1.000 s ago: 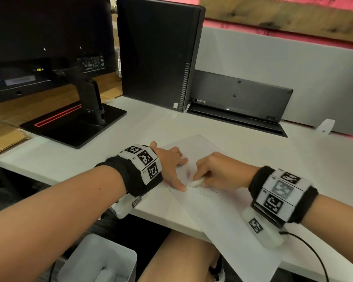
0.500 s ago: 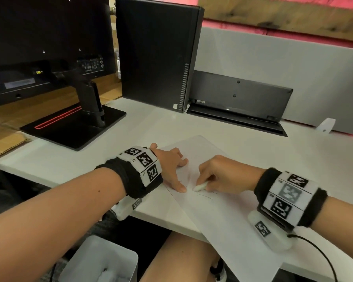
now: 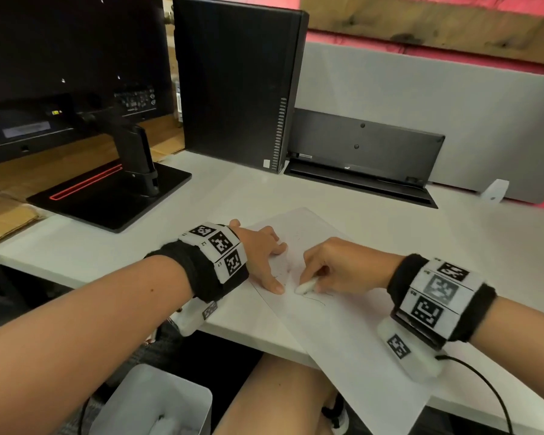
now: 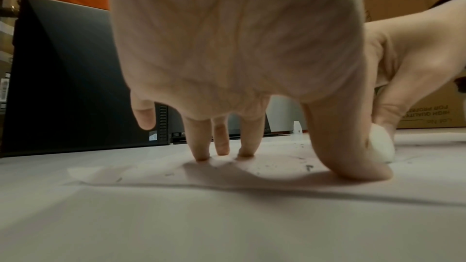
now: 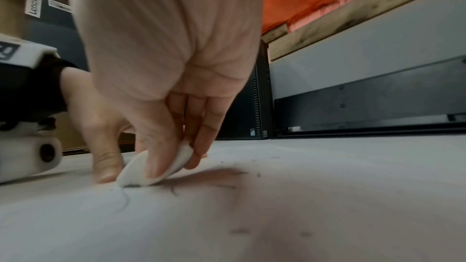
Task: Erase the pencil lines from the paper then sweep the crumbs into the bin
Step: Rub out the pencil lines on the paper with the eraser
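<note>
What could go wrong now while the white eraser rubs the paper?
The white sheet of paper hangs over the white desk's front edge, so hard strokes might crease it. The left hand pins only its left side. Dark crumbs near the oval white eraser in the right hand could smear or scatter.

"Lenovo" on a white label (image 5: 33, 5) of a stacked box, mirrored "HIGH QUALITY" print on a cardboard box (image 4: 428, 114)
</note>
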The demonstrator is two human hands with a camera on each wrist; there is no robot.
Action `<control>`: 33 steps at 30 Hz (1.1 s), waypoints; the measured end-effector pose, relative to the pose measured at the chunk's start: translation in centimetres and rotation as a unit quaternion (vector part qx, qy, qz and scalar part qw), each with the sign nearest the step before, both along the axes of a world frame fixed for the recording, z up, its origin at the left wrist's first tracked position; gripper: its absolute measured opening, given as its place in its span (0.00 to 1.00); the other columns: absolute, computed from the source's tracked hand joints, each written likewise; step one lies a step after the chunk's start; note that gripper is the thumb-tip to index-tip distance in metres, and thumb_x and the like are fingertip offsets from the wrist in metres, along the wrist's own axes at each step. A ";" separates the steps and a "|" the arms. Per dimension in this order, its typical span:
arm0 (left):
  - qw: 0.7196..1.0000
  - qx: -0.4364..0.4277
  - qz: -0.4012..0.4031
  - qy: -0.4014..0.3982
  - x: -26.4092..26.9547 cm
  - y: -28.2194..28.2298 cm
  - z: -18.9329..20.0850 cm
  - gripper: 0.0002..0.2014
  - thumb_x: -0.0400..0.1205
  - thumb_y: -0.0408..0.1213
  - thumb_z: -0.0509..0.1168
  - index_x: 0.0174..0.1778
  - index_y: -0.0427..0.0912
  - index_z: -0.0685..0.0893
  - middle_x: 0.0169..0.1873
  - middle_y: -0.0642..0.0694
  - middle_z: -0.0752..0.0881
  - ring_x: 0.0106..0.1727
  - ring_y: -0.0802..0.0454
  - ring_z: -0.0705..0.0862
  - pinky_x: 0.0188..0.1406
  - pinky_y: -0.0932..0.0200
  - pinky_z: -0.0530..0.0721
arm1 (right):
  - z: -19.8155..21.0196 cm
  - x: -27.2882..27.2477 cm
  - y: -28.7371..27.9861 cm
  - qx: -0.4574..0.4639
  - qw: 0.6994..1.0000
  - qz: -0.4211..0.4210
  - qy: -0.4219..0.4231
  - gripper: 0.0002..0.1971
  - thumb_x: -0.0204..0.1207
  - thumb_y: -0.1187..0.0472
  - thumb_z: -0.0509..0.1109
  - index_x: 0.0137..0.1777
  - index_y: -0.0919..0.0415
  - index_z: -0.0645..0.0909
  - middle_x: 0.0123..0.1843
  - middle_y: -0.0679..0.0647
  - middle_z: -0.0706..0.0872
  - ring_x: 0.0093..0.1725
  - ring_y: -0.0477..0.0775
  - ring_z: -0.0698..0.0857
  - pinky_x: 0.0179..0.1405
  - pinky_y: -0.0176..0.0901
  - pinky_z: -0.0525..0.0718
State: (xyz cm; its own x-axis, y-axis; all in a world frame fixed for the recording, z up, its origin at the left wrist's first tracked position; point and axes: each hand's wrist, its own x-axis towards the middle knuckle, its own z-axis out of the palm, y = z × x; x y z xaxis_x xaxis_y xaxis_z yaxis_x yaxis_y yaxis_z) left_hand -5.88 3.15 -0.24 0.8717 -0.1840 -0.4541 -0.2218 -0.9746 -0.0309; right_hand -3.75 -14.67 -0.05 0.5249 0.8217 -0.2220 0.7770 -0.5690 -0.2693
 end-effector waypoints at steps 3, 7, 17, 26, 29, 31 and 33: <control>1.000 -0.004 -0.013 -0.004 0.0 0.4 0.1 0.44 0.75 0.67 0.61 0.83 0.57 0.49 0.81 0.58 0.51 0.79 0.48 0.60 0.77 0.48 0.52 | 0.4 0.8 -0.1 0.043 0.997 -0.060 -0.008 0.09 0.75 0.59 0.71 0.53 0.59 0.87 0.45 0.46 0.85 0.41 0.39 0.79 0.46 0.31 0.77; 0.992 -0.116 0.003 -0.038 0.7 1.4 -0.1 0.35 0.77 0.57 0.67 0.79 0.52 0.65 0.76 0.53 0.66 0.75 0.51 0.67 0.74 0.56 0.64 | -0.1 1.9 -0.5 0.032 0.991 -0.122 -0.031 0.10 0.78 0.54 0.69 0.52 0.59 0.85 0.52 0.52 0.88 0.50 0.49 0.84 0.50 0.34 0.79; 0.963 -0.242 0.028 -0.114 1.8 1.6 0.2 0.08 0.80 0.28 0.64 0.41 0.38 0.88 0.23 0.56 0.82 0.29 0.58 0.82 0.39 0.69 0.80 | -0.1 1.6 -0.5 0.063 0.986 -0.154 -0.004 0.15 0.74 0.46 0.71 0.45 0.58 0.88 0.44 0.50 0.90 0.44 0.47 0.85 0.46 0.35 0.81; 0.956 -0.268 0.013 -0.121 1.3 1.9 -0.3 0.05 0.79 0.36 0.68 0.46 0.41 0.89 0.33 0.52 0.87 0.31 0.64 0.79 0.37 0.72 0.76 | 1.4 1.8 -0.1 0.126 0.971 -0.185 0.090 0.05 0.71 0.67 0.75 0.46 0.63 0.87 0.41 0.62 0.90 0.35 0.51 0.86 0.44 0.41 0.86; 0.950 -0.296 0.017 -0.099 1.1 1.7 -0.5 0.12 0.77 0.42 0.71 0.56 0.45 0.87 0.43 0.53 0.87 0.35 0.65 0.81 0.42 0.68 0.81 | 1.5 1.6 0.1 0.147 0.963 -0.195 0.116 0.06 0.71 0.69 0.75 0.47 0.66 0.86 0.36 0.58 0.89 0.31 0.46 0.86 0.37 0.33 0.86; 0.942 -0.322 0.024 -0.092 0.9 1.2 -0.5 0.14 0.75 0.47 0.73 0.53 0.44 0.87 0.42 0.50 0.89 0.34 0.63 0.83 0.38 0.69 0.82 | 1.5 1.4 0.2 0.157 0.961 -0.193 0.125 0.08 0.72 0.69 0.74 0.50 0.68 0.86 0.35 0.58 0.88 0.29 0.42 0.85 0.35 0.30 0.84; 0.939 -0.326 0.016 -0.112 0.8 0.7 -0.3 0.13 0.75 0.49 0.73 0.47 0.43 0.89 0.35 0.51 0.88 0.32 0.63 0.82 0.36 0.71 0.79 | 1.5 1.1 0.5 0.161 0.961 -0.185 0.126 0.09 0.72 0.68 0.74 0.51 0.69 0.86 0.38 0.62 0.89 0.30 0.43 0.85 0.35 0.29 0.84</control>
